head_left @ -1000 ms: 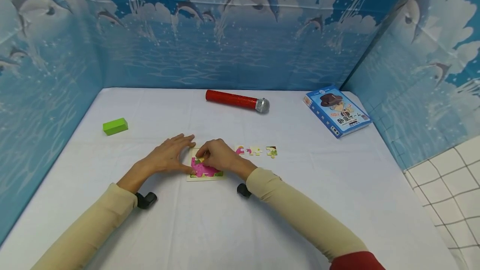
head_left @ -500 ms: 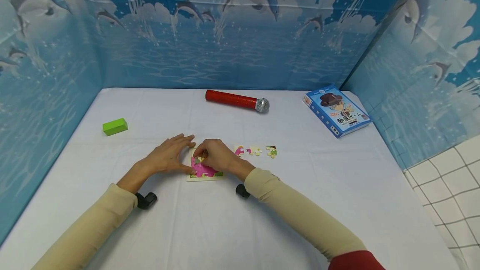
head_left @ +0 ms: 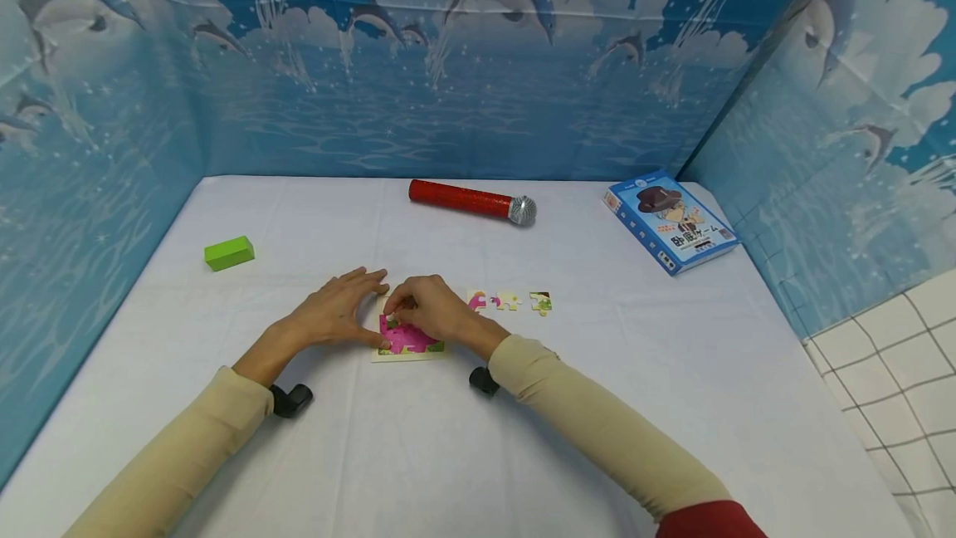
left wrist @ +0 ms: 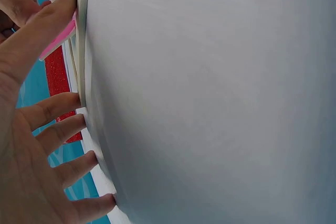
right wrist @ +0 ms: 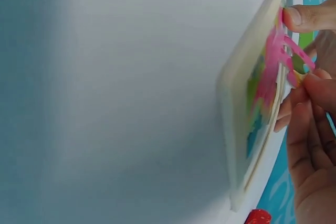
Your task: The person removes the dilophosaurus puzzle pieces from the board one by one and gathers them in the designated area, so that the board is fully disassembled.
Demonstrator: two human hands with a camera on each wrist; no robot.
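1. One jigsaw piece (right wrist: 301, 54): gripped between thumb and fingertips of the right hand (head_left: 436, 307). Piece is pink on its visible side and inclined to the puzzle tray (head_left: 407, 358); one end sits at the grip. Its long axis cannot be determined, and the fingers hide part of it.
2. Key relation: held piece lies directly at the right grip, over the tray's picture area. Tray is on the bench (head_left: 418, 471), below the right hand and to the right of the left hand (head_left: 332, 311).
3. Left hand: fingers extended and spread, not closed; thumb touches the tray's near-left part.
4. Three loose jigsaw pieces (head_left: 508, 301): visible in a row beyond the right wrist, nearer the right hand than the left.
5. Remaining count: one red microphone (head_left: 463, 198), one blue game box (head_left: 672, 221), one green block (head_left: 229, 253), all well apart from both hands.
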